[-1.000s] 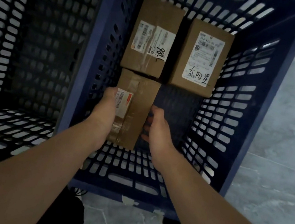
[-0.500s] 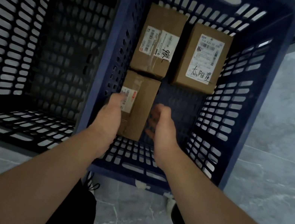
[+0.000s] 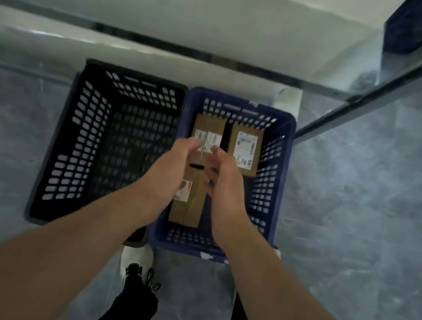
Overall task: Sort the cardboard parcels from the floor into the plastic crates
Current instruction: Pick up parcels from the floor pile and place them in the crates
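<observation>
A black crate (image 3: 76, 136) stands on the grey floor (image 3: 358, 242). Just beside it on the right is a blue crate (image 3: 282, 178). The left hand (image 3: 172, 164) and right hand (image 3: 225, 182) hover above it, slightly apart, fingers relaxed, holding nothing. Beneath them lie a front parcel (image 3: 187, 209), a back-left parcel (image 3: 210, 127) and a back-right parcel (image 3: 244, 148). This drop looks complete. The next move probably means turning away to find another parcel, as none shows on the floor.

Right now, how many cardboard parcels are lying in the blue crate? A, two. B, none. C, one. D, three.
D: the blue crate holds three, the far-left parcel, the far-right parcel and the near parcel closest to the person.
</observation>
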